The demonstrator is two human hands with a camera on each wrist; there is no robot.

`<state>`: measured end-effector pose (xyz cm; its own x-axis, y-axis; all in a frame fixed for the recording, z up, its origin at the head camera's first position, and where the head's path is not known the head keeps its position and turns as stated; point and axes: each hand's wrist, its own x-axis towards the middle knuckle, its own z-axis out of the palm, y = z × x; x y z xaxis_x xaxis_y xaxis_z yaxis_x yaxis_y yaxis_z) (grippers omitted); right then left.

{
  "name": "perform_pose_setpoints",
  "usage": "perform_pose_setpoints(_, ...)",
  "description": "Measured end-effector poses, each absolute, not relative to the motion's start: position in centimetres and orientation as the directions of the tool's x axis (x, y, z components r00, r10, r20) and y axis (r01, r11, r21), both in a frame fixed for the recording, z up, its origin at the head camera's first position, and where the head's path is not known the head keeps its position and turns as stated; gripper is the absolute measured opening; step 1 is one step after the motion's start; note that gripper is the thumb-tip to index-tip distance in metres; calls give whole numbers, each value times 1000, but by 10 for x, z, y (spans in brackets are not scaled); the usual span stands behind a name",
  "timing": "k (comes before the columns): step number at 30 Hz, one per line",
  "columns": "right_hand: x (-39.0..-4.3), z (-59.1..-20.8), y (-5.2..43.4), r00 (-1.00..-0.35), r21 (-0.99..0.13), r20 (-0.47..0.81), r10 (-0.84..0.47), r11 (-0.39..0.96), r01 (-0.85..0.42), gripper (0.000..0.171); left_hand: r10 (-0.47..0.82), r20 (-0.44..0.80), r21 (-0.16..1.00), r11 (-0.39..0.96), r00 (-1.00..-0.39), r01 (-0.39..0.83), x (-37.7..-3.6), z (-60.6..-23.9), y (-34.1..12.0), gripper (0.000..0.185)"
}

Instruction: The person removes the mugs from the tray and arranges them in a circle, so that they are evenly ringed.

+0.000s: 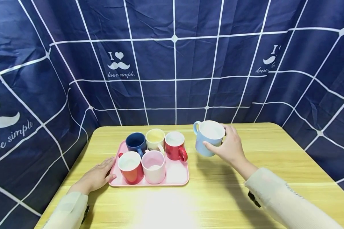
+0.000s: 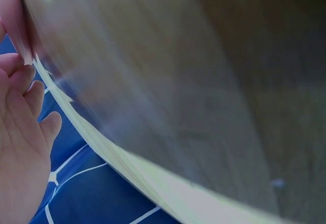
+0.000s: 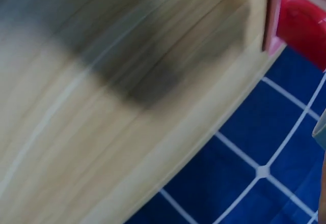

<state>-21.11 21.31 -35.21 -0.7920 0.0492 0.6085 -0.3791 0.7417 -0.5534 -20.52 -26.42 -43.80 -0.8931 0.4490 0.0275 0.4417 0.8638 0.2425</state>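
Holding the light blue mug (image 1: 207, 143) up off the table (image 1: 218, 197), the right hand (image 1: 231, 145) has its thumb and fingers wrapped around the side, with the mug's handle sticking out on the far left. So it's basically hanging in the air just right of the pink tray (image 1: 175, 176), not touching it. Left hand (image 1: 95, 176) is laid out straight-fingered, thumb angled off, touching the tray's left edge. Five mugs are sitting on there: dark blue (image 1: 133, 147), pale yellow (image 1: 154, 145) and red (image 1: 173, 153) at the back, then orange-red (image 1: 134, 175) and pale pink (image 1: 154, 174) up front.
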Motion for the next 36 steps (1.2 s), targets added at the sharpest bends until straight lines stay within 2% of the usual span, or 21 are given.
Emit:
perform_pose_setpoints(8, -226, -371, 237, -847, -582, 519, 116, 773, -251, 78, 452, 33, 248, 860, -891, 445, -205, -438, -265, 67)
perform_pose_setpoints(15, -239, -381, 251, -868, -599, 469, 166, 781, -174, 85, 450, 24, 248, 862, -893, 441, -206, -440, -266, 69)
perform_pose_setpoints(36, -275, -401, 264, -885, -654, 397, 243, 752, -86, 86, 447, 9, 233, 869, -894, 437, -207, -440, -264, 67)
